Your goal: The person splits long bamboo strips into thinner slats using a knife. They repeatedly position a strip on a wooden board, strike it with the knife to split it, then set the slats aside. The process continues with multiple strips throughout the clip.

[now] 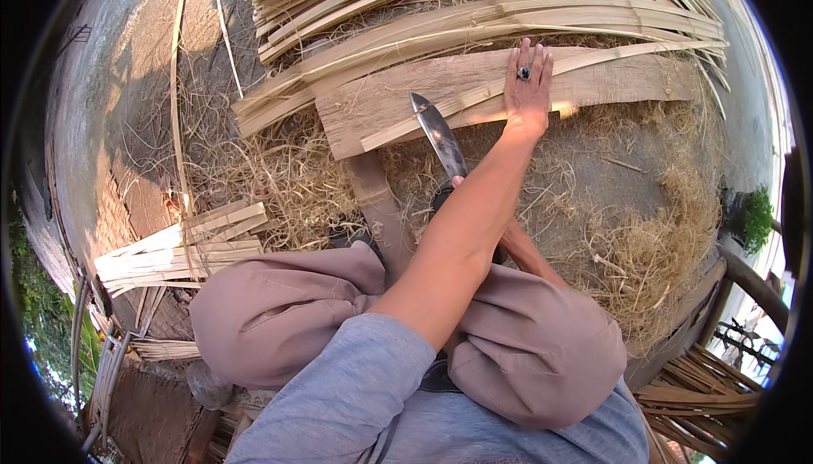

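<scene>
Left grip [528,94] lies palm down, its fingers straight and almost together, pinching nothing, on a pale bamboo strip [389,134] that slants across the wooden board [347,108] from near left to far right. Only a thumb of the right grip [458,182] shows past the left forearm [481,214]; it seems wrapped round the handle of a curved knife [439,136], though how firmly I cannot tell. The blade points far and left, crossing the strip's near left part; whether it touches is unclear. Crossed arms look like the chief danger: with the forearm hiding the handle, a slip or careless pull could bring the edge against the left wrist. Since a flat palm alone appears to steady the strip, a sideways push could make it swivel or skid. Pressing unevenly might also rock the board, near the loose shavings [292,168], and the strip's far right end could catch on the bundle of bamboo slats [542,13] lying beside it
</scene>
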The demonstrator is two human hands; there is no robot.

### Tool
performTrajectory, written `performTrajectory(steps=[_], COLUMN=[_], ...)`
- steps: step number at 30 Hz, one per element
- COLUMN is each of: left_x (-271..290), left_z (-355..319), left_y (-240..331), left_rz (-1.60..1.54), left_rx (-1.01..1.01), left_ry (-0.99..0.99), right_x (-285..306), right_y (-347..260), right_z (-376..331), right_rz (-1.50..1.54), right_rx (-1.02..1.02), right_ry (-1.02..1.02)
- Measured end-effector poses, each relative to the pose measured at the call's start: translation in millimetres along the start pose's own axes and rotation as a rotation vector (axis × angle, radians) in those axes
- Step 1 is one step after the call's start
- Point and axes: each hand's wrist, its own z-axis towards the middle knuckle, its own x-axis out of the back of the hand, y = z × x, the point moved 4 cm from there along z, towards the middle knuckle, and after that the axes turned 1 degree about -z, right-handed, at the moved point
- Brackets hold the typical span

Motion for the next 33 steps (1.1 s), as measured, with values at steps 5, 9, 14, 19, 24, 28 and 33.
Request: performTrajectory(steps=[5, 9, 14, 19, 24, 28, 33], left_x=[-1.5, -4.0, -11.4, -1.3, 0.5, 1.3, 8.9], left_z=[-0.4, 0.2, -3.9, -0.8, 1.8, 3.5, -4.2], left_y=[-9.9, -12.3, -12.4, -8.8, -6.6, -14.1, -9.6], left_rz=[-0.099, -0.047, -0.075, -0.074, -0.069, -0.054, -0.083], left_rx=[-0.007, -0.022, -0.004, -0.012, -0.018, -0.01, -0.035], left_ry=[-0.039, -0.026, 0.027, -0.088, -0.068, -0.036, -0.111], right_x=[-31.8, -62.3, -26.7, -11.6, 2.4, -27.8, -17.8], right_y=[-68.4, -83.6, -74.9, -49.1, -38.2, -78.6, -67.6], right_z=[-7.6, -9.4, 4.9, 3.6, 11.8, 7.7, 7.4], right_rz=[0.38, -0.12, 0.488, 0.354, 0.241, -0.105, 0.245], right_rx=[-0.036, 0.08, -0.439, -0.169, -0.087, -0.008, -0.172], right_ry=[0.073, -0.264, 0.043, -0.014, -0.126, -0.19, -0.004])
